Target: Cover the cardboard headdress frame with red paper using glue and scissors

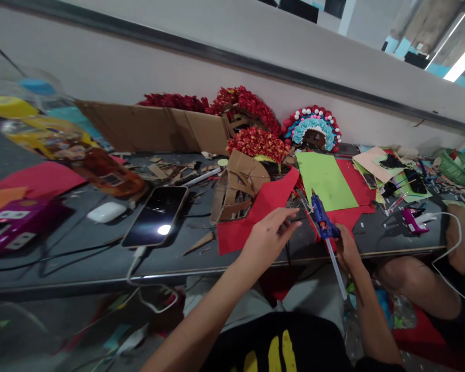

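My right hand is closed around the grip of a blue hot glue gun. Its nozzle points away from me, and a long glue stick sticks out of the back toward my lap. Just left of the glue gun, my left hand hovers over red paper, its fingers bent and slightly apart with nothing visible between them. Beyond my left hand stands a cut brown cardboard frame with crossing strips. A light green sheet lies on more red paper past the nozzle.
Left on the table are a phone with a cable, a white earbud case and a drink bottle. Red decorated pieces and a blue-and-red arch lean by the wall. A co-worker's hand rests at right.
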